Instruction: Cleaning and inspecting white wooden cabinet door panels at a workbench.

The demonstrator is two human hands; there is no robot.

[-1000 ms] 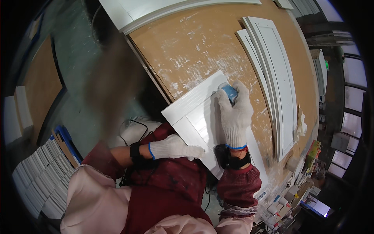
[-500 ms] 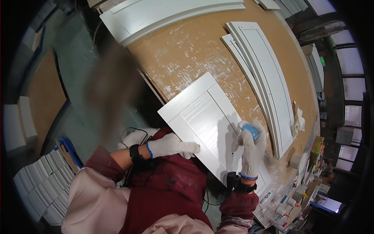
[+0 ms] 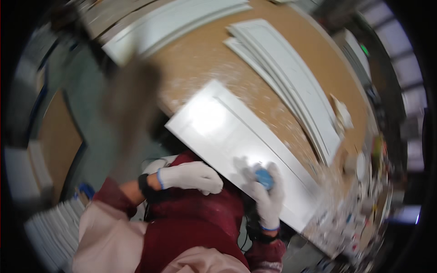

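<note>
A white cabinet door panel (image 3: 227,136) with a recessed centre lies slanted across the near edge of the workbench. My right hand (image 3: 268,195), in a white knit glove, is closed around a small blue pad (image 3: 263,179) and rests over the panel's surface. The pad's underside is hidden, and blur hides its exact kind. My left hand (image 3: 195,177), gloved the same way, is curled just off the panel's near edge, in front of my dark red apron (image 3: 195,214). Nothing shows between its fingers.
More long white panels (image 3: 291,77) are stacked on the brown workbench (image 3: 195,59), with others (image 3: 177,22) at the far left. A crumpled pale cloth (image 3: 341,113) lies beyond the stack. Small clutter fills the right side. A large brown blur (image 3: 132,91) covers part of the left.
The panel has turned and lies differently under my hands. My left hand has come off its near edge. The right hand, still holding the blue pad, has moved left and nearer to me.
</note>
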